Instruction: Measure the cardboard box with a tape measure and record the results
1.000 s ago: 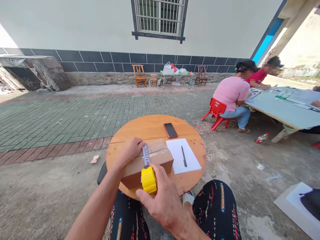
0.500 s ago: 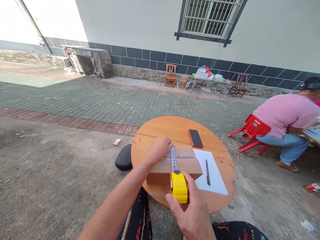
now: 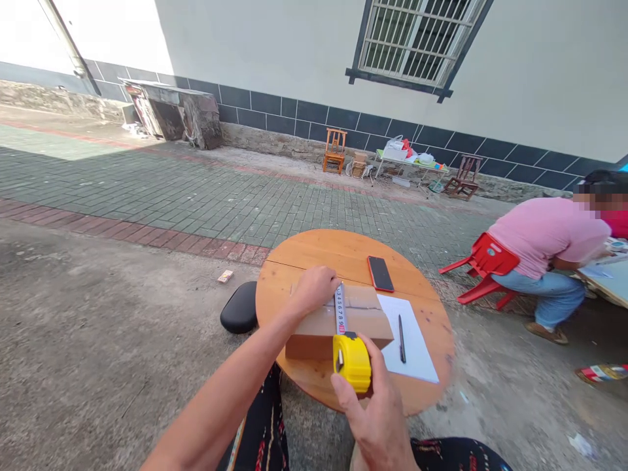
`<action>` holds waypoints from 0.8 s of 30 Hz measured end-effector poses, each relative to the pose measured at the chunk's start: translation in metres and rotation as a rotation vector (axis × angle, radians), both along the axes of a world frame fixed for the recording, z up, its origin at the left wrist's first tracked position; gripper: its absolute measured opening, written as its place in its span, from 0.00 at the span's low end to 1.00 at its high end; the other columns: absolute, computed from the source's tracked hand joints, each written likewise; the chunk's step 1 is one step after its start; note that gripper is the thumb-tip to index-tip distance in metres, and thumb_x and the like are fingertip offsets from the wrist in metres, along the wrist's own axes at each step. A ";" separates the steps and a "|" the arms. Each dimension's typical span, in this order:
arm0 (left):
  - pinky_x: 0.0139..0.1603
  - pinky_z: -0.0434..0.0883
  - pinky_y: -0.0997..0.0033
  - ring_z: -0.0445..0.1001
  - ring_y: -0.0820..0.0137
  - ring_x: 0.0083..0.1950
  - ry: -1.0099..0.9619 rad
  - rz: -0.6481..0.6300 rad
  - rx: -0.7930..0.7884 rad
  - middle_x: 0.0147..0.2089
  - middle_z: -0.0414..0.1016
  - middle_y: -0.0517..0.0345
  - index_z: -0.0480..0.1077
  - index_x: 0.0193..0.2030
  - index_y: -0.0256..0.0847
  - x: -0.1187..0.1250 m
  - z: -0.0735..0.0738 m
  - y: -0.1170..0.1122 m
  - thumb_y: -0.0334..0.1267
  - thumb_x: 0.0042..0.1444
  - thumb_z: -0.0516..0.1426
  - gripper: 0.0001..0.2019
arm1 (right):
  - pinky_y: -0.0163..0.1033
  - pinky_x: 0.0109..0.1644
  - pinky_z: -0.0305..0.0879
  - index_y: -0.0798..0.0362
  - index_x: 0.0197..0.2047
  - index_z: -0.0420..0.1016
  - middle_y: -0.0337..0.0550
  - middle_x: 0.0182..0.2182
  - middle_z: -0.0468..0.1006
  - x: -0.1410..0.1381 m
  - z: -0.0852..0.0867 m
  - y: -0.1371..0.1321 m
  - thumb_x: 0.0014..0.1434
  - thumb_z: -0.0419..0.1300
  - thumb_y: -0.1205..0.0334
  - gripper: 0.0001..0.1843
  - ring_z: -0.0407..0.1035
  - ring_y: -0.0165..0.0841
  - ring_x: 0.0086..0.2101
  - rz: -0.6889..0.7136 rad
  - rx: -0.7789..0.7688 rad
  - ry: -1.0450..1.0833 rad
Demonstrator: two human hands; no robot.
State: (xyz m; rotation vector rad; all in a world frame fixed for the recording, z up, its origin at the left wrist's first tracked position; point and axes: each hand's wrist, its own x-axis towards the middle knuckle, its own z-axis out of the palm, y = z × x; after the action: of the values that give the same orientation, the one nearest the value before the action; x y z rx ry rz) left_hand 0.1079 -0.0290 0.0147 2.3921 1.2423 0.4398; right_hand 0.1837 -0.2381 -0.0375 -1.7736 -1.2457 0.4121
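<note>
A closed cardboard box (image 3: pixel 366 314) with clear tape along its seam lies on the round wooden table. Across its top runs the pulled-out blade of a yellow tape measure (image 3: pixel 354 364), with numbers up to about 10 showing. My right hand (image 3: pixel 380 412) grips the yellow case just off the box's near edge, thumb on the left and fingers on the right. My left hand (image 3: pixel 316 288) is closed at the box's far edge, at the end of the blade; its fingertips are partly hidden. Right of the box, a black pen (image 3: pixel 402 339) rests on white paper (image 3: pixel 417 360).
A phone in a red case (image 3: pixel 380 273) lies at the far side of the wooden table (image 3: pixel 314 245). A black stool seat (image 3: pixel 239 307) stands to the left. At right, a person in a pink shirt (image 3: pixel 544 226) sits on a red plastic chair (image 3: pixel 493 254) at another table (image 3: pixel 608 281).
The view has shifted and tilted slightly. The tape measure's case has turned a little, showing more of its side. Both hands keep their hold, and the blade stays across the box.
</note>
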 end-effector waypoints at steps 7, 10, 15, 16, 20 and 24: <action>0.30 0.56 0.68 0.73 0.67 0.33 -0.103 -0.007 -0.003 0.30 0.78 0.51 0.77 0.31 0.39 -0.002 0.018 -0.015 0.38 0.60 0.53 0.13 | 0.42 0.48 0.77 0.53 0.68 0.60 0.52 0.53 0.77 0.009 -0.013 -0.003 0.65 0.56 0.48 0.32 0.76 0.42 0.49 -0.031 0.112 0.121; 0.30 0.55 0.68 0.72 0.68 0.33 -0.139 -0.023 0.012 0.30 0.78 0.53 0.77 0.31 0.39 -0.002 0.024 -0.030 0.37 0.60 0.54 0.12 | 0.42 0.49 0.76 0.53 0.68 0.60 0.53 0.54 0.77 0.010 -0.010 -0.007 0.65 0.56 0.49 0.32 0.75 0.42 0.51 -0.031 0.146 0.107; 0.34 0.61 0.69 0.72 0.69 0.35 -0.199 -0.117 0.030 0.33 0.77 0.54 0.75 0.31 0.40 -0.011 0.024 -0.062 0.40 0.64 0.54 0.13 | 0.48 0.61 0.69 0.53 0.70 0.56 0.56 0.61 0.71 0.014 -0.006 -0.021 0.66 0.56 0.51 0.33 0.67 0.45 0.60 -0.055 0.171 0.118; 0.35 0.62 0.69 0.73 0.69 0.36 -0.230 -0.152 0.047 0.34 0.77 0.55 0.76 0.33 0.40 -0.016 0.022 -0.067 0.42 0.66 0.53 0.14 | 0.48 0.60 0.70 0.53 0.70 0.56 0.56 0.61 0.70 0.016 -0.006 -0.026 0.66 0.56 0.51 0.33 0.68 0.46 0.60 -0.061 0.172 0.148; 0.48 0.69 0.64 0.73 0.63 0.47 -0.282 -0.166 0.279 0.45 0.77 0.50 0.75 0.49 0.41 -0.041 0.003 -0.084 0.44 0.69 0.49 0.15 | 0.46 0.57 0.73 0.52 0.69 0.60 0.56 0.62 0.71 0.028 -0.015 -0.049 0.66 0.57 0.51 0.31 0.71 0.46 0.57 -0.118 0.180 0.299; 0.61 0.66 0.52 0.68 0.53 0.63 -0.146 -0.202 0.560 0.62 0.71 0.44 0.73 0.55 0.40 -0.057 -0.030 -0.092 0.38 0.68 0.51 0.14 | 0.43 0.56 0.74 0.50 0.67 0.63 0.54 0.63 0.70 0.035 -0.042 -0.074 0.67 0.56 0.51 0.29 0.73 0.44 0.56 -0.144 0.163 0.346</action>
State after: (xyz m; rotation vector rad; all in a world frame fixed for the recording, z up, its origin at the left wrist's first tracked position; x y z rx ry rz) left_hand 0.0511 -0.1208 -0.0151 2.8380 0.8797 0.9838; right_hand 0.2188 -0.3117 -0.0798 -1.5624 -0.8782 0.4952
